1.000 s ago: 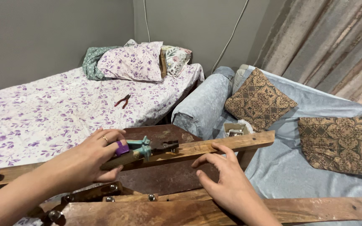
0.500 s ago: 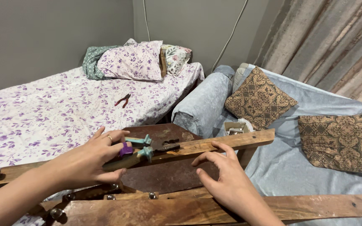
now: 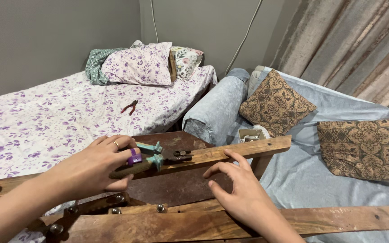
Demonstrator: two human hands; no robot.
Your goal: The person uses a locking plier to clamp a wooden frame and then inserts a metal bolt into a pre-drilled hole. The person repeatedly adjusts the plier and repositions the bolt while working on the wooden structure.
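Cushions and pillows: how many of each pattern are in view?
Brown patterned cushions: 2, one and another
Purple floral pillow: 1
Green patterned pillow: 1
Multicolour floral pillow: 1
Total: 5

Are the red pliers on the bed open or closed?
Open. The red pliers lie on the flowered bedsheet with their two handles spread apart in a V shape.

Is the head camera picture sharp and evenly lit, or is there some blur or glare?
Head view: soft, even indoor light, no glare; the left hand, pliers and right hand look sharp; faint shadow under the wooden slat; edges slightly stretched.
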